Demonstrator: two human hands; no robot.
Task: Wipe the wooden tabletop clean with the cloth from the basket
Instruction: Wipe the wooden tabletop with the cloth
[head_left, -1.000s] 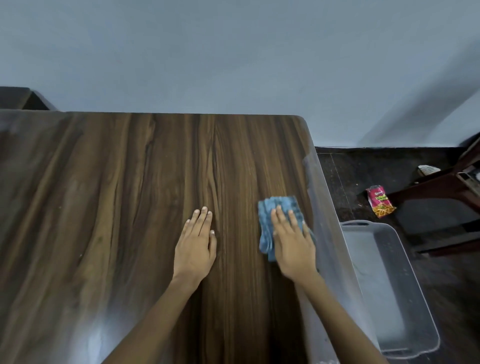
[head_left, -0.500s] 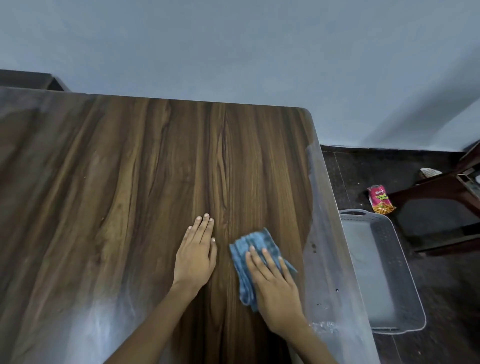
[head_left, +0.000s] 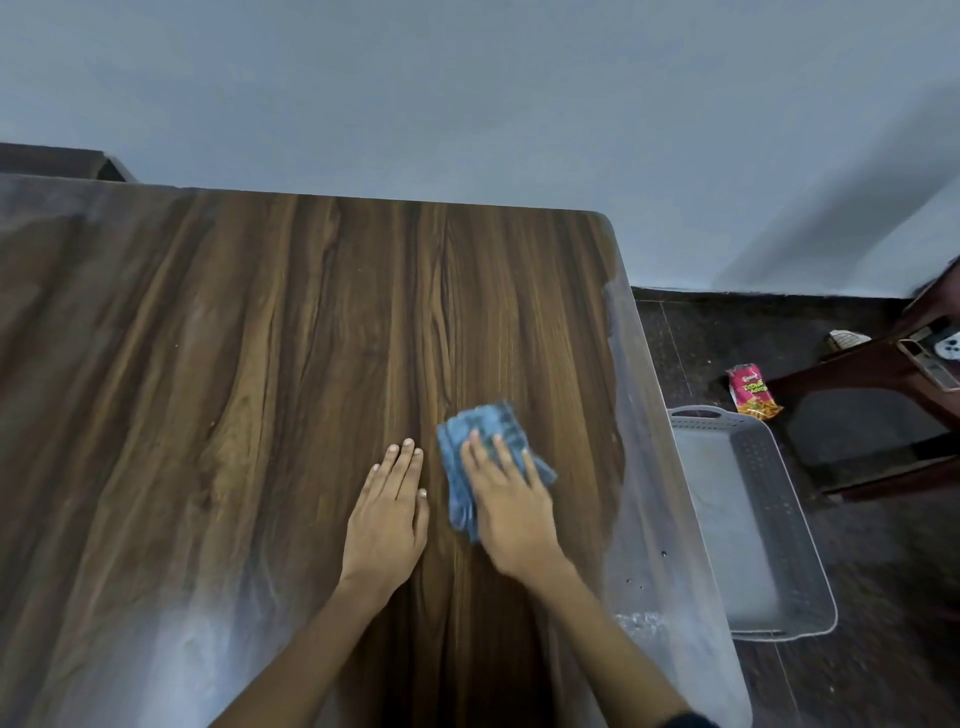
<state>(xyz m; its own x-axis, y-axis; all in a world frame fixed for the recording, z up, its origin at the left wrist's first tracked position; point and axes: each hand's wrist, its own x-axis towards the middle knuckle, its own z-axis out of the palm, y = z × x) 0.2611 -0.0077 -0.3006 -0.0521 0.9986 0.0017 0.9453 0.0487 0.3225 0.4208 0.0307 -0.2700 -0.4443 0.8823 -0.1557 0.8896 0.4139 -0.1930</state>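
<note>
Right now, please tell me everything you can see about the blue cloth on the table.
The blue cloth is a small, crumpled, folded piece of soft fabric with a faint check pattern. It lies flat on the wooden tabletop, toward its right side. The right hand presses on it with straight fingers, covering its near part. The left hand rests beside it, apart.

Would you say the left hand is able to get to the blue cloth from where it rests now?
Probably yes. The left hand lies flat on the tabletop just beside the cloth, with only bare wood between them. The right hand presses on much of the cloth, but its left edge is exposed.
</note>
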